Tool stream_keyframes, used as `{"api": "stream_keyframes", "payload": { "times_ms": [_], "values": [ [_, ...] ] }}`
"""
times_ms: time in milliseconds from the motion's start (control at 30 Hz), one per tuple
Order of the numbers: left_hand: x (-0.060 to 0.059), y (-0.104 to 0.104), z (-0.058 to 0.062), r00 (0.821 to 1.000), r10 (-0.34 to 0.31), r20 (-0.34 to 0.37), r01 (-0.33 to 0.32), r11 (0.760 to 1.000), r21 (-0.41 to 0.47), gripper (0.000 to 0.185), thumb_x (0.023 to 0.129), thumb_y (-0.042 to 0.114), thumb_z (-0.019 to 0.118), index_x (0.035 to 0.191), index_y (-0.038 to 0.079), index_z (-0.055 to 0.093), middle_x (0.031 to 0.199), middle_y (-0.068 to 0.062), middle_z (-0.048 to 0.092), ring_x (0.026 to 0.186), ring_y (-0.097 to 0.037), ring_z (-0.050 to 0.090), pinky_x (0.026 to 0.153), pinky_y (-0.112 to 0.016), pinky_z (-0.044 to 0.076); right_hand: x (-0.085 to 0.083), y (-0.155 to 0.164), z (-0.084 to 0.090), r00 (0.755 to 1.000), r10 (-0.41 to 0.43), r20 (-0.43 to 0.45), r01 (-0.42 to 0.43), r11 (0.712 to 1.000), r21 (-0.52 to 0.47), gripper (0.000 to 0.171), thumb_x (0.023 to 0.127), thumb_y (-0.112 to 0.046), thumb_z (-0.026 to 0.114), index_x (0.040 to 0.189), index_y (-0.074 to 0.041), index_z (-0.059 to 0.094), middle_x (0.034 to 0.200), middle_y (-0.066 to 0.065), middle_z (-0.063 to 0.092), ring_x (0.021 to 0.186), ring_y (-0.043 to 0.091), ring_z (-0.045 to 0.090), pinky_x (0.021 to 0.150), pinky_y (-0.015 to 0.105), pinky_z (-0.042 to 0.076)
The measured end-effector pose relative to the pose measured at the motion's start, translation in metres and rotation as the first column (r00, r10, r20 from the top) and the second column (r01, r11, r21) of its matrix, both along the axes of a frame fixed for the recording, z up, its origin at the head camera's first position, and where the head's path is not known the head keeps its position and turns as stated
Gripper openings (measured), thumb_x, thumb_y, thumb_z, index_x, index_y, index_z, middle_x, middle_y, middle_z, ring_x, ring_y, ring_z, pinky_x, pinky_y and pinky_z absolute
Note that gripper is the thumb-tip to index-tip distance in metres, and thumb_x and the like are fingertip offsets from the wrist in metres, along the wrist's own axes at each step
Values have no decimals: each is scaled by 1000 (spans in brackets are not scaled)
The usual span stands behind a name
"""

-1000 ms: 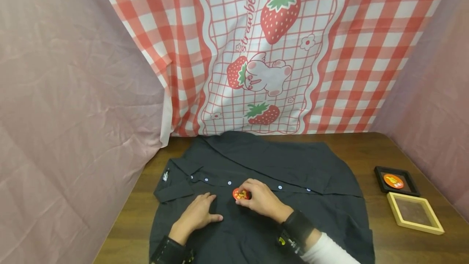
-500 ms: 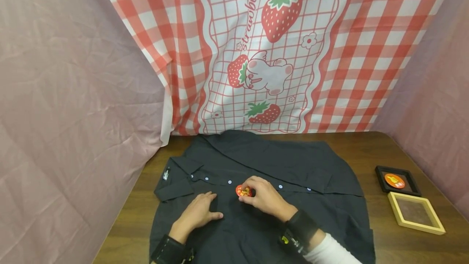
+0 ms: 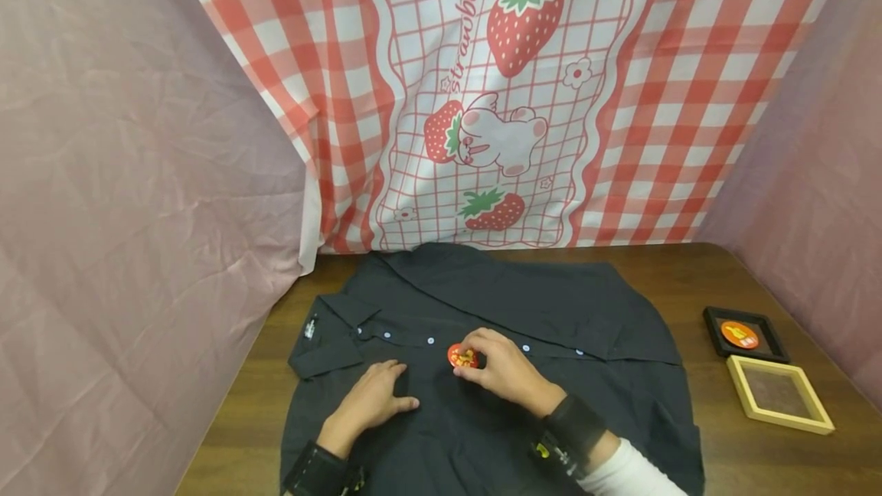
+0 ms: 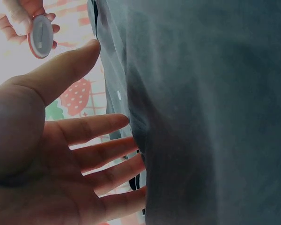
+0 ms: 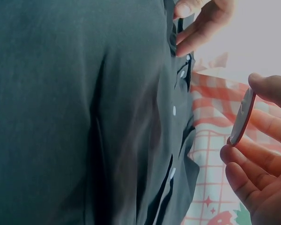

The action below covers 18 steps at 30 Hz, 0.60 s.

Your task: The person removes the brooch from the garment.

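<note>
A dark button-up shirt [image 3: 551,419] lies spread on the table with its collar to the left. My right hand [image 3: 499,370] pinches a round red pin badge [image 3: 458,357] between thumb and fingers, above the shirt front beside the row of buttons. In the right wrist view the badge [image 5: 242,112] is edge-on and clear of the cloth. Its white back, with a clasp, shows in the left wrist view, where the badge [image 4: 43,40] hangs from the right fingers. My left hand [image 3: 372,396] rests on the shirt near the collar, fingers spread and fairly straight, fingertips touching cloth.
On the table's right side sits a black frame [image 3: 775,350] with an orange round badge [image 3: 740,335] in it. A light wooden frame [image 3: 788,425] lies just in front. A red-checked strawberry cloth [image 3: 654,136] hangs behind; pink cloth [image 3: 158,213] hangs at the sides.
My right hand has shifted slightly to the right and away from me with the badge pinched in it. The left hand has stayed in place on the shirt.
</note>
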State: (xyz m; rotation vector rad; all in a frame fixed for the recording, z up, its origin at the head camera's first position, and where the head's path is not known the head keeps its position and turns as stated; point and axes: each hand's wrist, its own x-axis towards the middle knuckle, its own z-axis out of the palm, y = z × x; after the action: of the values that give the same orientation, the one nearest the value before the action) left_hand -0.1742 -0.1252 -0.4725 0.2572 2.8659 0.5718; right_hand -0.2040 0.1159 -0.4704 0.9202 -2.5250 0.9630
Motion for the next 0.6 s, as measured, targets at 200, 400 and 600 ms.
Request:
{"api": "stream_keyframes", "payload": {
  "times_ms": [200, 400, 600],
  "values": [
    [1, 1, 1, 1000, 6, -8, -6, 1000, 6, 64, 81, 35, 78, 127, -5, 59, 136, -24, 55, 129, -41, 49, 109, -54, 39, 1, 6, 2, 1000, -14, 7, 14, 1000, -9, 21, 76, -24, 84, 90, -17, 70, 94, -6, 66, 85, 10, 62, 76, 29, 54],
    [2, 0, -1, 1000, 8, -16, -8, 1000, 3, 63, 81, 35, 78, 126, -6, 60, 135, -25, 55, 129, -41, 49, 109, -54, 39, 2, 12, 5, 999, -28, 25, 29, 1000, -12, 21, 76, -24, 84, 91, -17, 70, 95, -6, 66, 85, 11, 62, 75, 29, 54],
    [2, -1, -1, 1000, -12, -25, 12, 1000, 12, 63, 82, 34, 77, 127, -7, 59, 136, -24, 55, 129, -41, 49, 109, -54, 38, 3, 18, 9, 999, -43, 17, 43, 999, -30, 22, 75, -22, 84, 91, -18, 70, 94, -6, 66, 84, 10, 61, 74, 28, 53]
  ]
}}
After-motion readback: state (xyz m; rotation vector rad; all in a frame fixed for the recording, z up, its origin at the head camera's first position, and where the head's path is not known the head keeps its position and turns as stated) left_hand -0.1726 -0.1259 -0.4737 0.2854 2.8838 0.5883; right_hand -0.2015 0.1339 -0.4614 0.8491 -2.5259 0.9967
